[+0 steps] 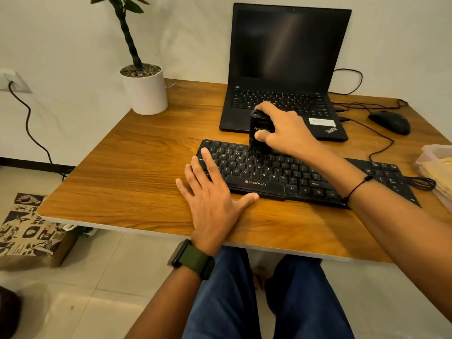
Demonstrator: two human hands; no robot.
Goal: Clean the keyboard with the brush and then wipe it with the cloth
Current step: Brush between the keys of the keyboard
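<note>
A black keyboard (269, 174) lies across the middle of the wooden desk (137, 167). My right hand (283, 129) grips a black brush (259, 135) upright, its bristles down on the upper key rows near the keyboard's left half. My left hand (212, 194) lies flat with spread fingers on the keyboard's left end, thumb along its front edge. A yellowish cloth (440, 172) sits at the desk's right edge, partly cut off by the frame.
An open black laptop (286, 69) stands behind the keyboard. A black mouse (390, 122) with cables lies to the right. A white plant pot (144, 91) stands at the back left corner. My knees are under the desk's front edge.
</note>
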